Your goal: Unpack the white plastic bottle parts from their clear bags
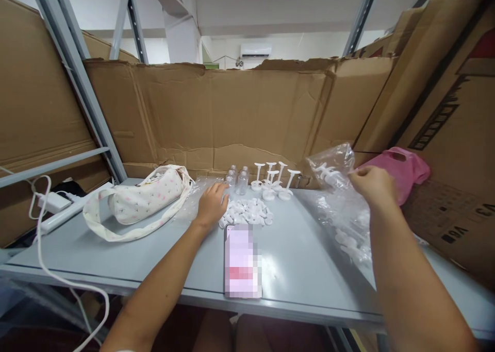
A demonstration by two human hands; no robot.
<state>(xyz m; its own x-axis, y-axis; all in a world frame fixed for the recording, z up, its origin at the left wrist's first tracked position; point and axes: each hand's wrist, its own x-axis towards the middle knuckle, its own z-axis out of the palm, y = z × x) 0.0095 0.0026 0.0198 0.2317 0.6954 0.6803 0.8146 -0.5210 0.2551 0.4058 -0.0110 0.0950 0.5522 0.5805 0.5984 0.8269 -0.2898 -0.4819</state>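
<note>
My right hand [374, 183] is closed on the top of a clear plastic bag [359, 213], lifting its edge. White plastic parts show through the bag. My left hand [212, 205] is open, palm down, its fingers stretched beside several small clear bottles [242, 182] and the left edge of a pile of small white caps [249, 212]. Whether its fingertips touch them I cannot tell. Several white T-shaped pieces with round bases [285, 193] stand to the right of the bottles. A flattened clear plastic wrapper [199, 189] lies behind my left hand.
A phone [240, 262] lies near the front edge of the grey table [305, 269]. At left are a floral cloth bag [149, 200], a white cable [42, 238] and a power strip [75, 207]. A pink plastic bag [406, 171] and cardboard box [460, 187] stand at right; cardboard [232, 110] walls the back.
</note>
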